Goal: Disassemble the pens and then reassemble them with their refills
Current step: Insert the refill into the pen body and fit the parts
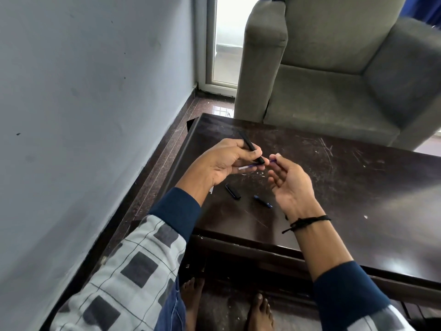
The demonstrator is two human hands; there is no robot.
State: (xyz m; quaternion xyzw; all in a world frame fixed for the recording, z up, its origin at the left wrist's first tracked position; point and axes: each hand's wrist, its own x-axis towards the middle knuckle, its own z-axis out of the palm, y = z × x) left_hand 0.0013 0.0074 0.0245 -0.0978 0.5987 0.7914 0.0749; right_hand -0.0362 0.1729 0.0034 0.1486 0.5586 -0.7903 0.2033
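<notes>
My left hand (224, 161) grips a black pen barrel (249, 144) that points up and away, its open end near my fingertips. A thin refill (248, 167), white at the left and blue toward the right, lies across my left fingers. My right hand (288, 181) pinches the refill's blue right end (273, 160) between thumb and forefinger, just right of the barrel's opening. On the dark wooden table (346, 187) below my hands lie a black pen piece (233, 191) and a blue pen piece (263, 201).
A small white piece (211, 190) shows on the table beside my left wrist. A grey armchair (334, 75) stands just beyond the table's far edge. A wall runs along the left, with a strip of floor between it and the table. My bare feet are under the table's near edge.
</notes>
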